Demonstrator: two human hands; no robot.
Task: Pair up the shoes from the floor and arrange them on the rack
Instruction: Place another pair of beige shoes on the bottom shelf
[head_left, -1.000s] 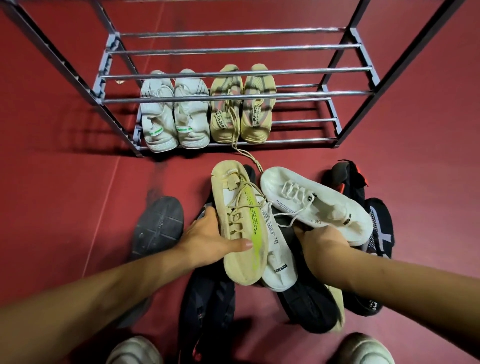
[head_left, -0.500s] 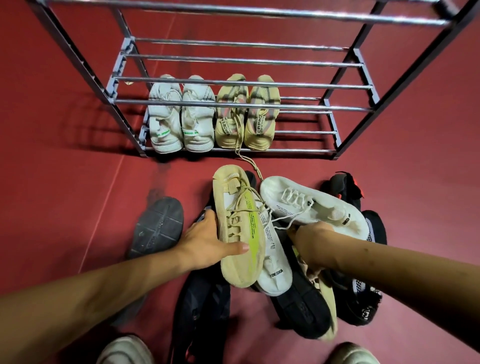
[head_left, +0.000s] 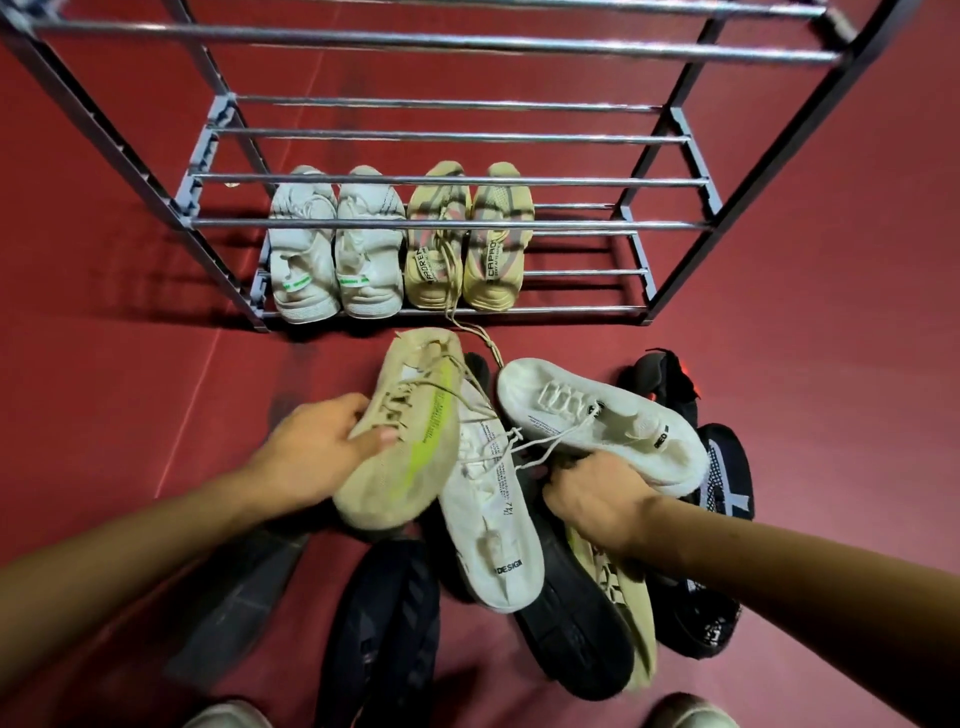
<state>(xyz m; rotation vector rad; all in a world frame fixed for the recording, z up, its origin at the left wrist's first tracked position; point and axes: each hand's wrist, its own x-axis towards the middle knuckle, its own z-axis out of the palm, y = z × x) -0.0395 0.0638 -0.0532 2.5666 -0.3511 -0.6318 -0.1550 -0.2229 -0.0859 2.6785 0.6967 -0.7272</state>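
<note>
The left hand (head_left: 317, 457) has its grip wrapped round the side of a beige knit sneaker with a lime stripe (head_left: 402, 441), thumb across the upper, fingers tucked beneath. The right hand (head_left: 597, 499) curls down into the heap just under a white lace-up sneaker (head_left: 597, 421); whether its grip pinches that shoe or something below, I cannot tell.

These knit shoes look light and soft: the uppers will likely crush under a squeeze, so a hold at the heel or along the sole edge seems firmer. Loose laces trail and could snag.

A second white sneaker (head_left: 493, 525) lies between the hands, over dark shoes on the red floor (head_left: 104, 364). Beyond, the metal rack (head_left: 447, 224) carries a white pair (head_left: 337, 254) and a tan pair (head_left: 467, 244) on its lowest shelf.
</note>
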